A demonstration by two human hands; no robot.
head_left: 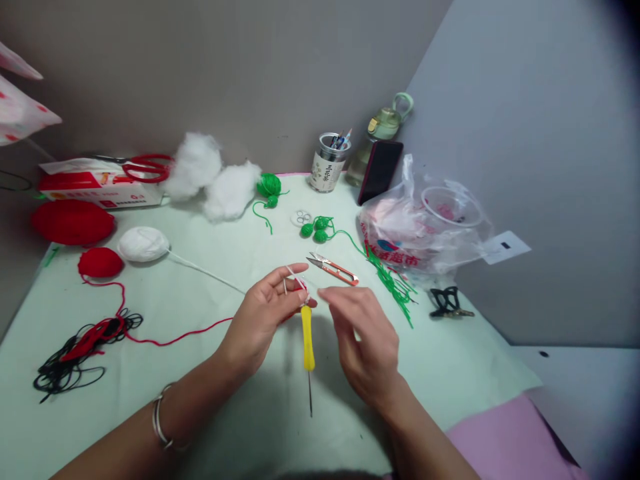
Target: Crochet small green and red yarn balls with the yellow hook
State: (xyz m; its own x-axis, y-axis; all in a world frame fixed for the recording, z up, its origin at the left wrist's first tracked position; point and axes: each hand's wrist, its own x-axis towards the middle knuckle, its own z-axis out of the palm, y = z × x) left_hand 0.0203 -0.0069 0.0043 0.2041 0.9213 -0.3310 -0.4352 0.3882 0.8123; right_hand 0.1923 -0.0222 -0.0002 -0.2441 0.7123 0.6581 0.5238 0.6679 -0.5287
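My left hand (267, 307) is closed round a small piece of red and white crochet work (303, 291), mostly hidden by the fingers. White yarn (205, 272) runs to it from a white ball (144, 245), looping over the fingers. A crochet hook with a yellow handle (308, 340) hangs from the work, its metal end pointing down at me. Just right of the hook, my right hand (365, 337) hovers with bent fingers, slightly apart from the handle; I see nothing in it. Red yarn (175, 338) also leads under my left hand from a red ball (101, 263).
Thread snips (340, 272) lie beyond my hands, near green crocheted balls (321, 230) and cut green yarn (393, 283). A plastic bag (425, 230), phone (381, 172) and pen can (329, 165) stand back right. White stuffing (233, 191) and tangled black yarn (63, 367) are left.
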